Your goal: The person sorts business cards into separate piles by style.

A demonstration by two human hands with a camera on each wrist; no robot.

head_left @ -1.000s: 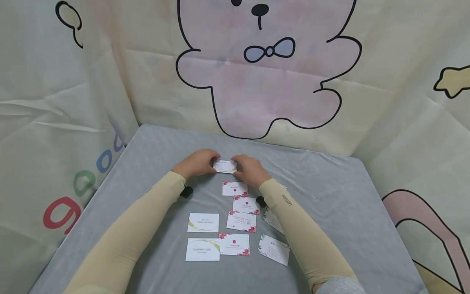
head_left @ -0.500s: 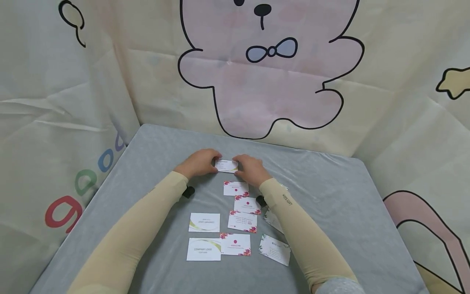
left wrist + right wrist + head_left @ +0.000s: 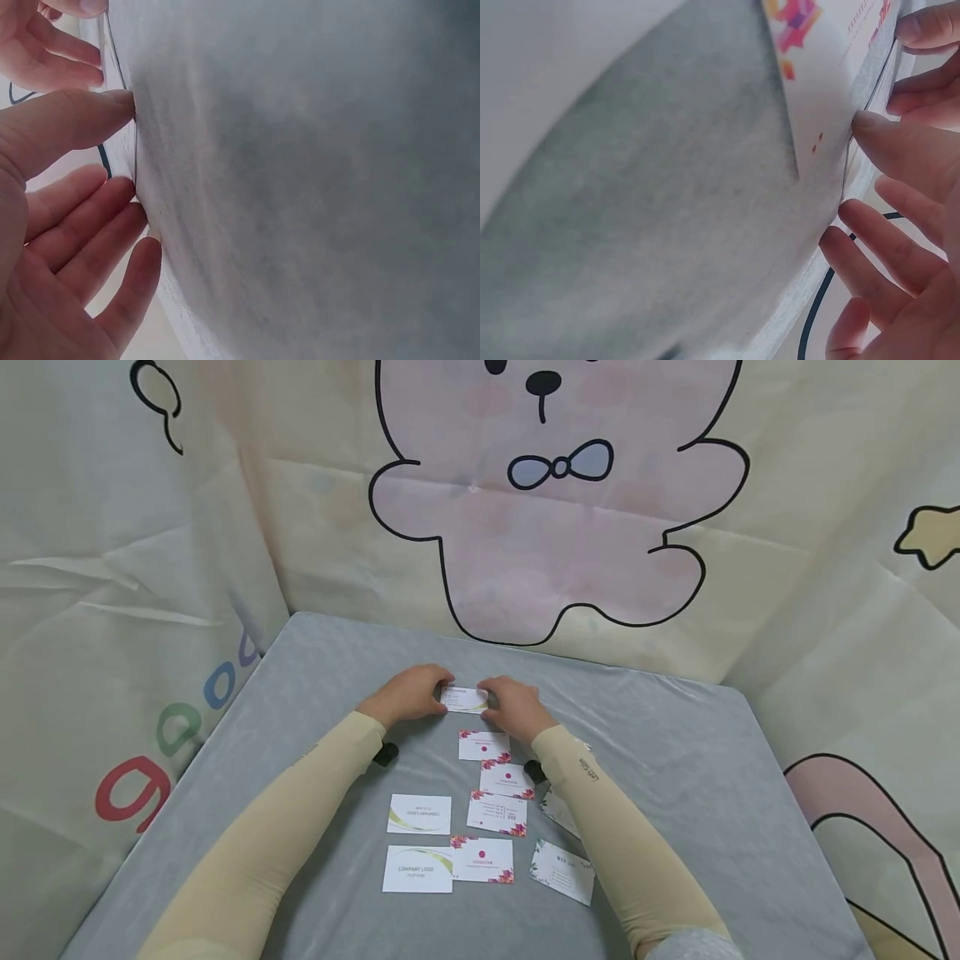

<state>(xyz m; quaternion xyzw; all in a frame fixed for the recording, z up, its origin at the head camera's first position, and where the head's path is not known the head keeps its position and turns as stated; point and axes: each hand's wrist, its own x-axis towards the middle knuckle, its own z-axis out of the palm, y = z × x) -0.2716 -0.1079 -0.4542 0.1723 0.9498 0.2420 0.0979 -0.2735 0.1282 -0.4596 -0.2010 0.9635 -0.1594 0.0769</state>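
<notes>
At the far part of the grey-covered table a white business card (image 3: 464,700) with a yellow-green curve is held between both hands. My left hand (image 3: 408,695) grips its left short edge, thumb at the near corner and fingers at the far one. The right hand (image 3: 519,708) does the same at the right short edge. Both wrist views show the card nearly edge-on, a thin line between thumb and fingertips. Just nearer than it lies a pink-flowered card (image 3: 483,747), followed by another flowered card (image 3: 508,781) that nearly meets it.
Two company-logo cards (image 3: 419,815) lie in a left column, with more flowered cards (image 3: 498,814) in the middle. Green-leaf cards (image 3: 562,872) lie on the right, partly hidden by the right sleeve (image 3: 607,827). Behind the grey table (image 3: 697,760) hangs a printed cloth (image 3: 525,552).
The head view has shifted slightly. Both hands keep their grip on the card, which stays in nearly the same place; the other cards have not moved.
</notes>
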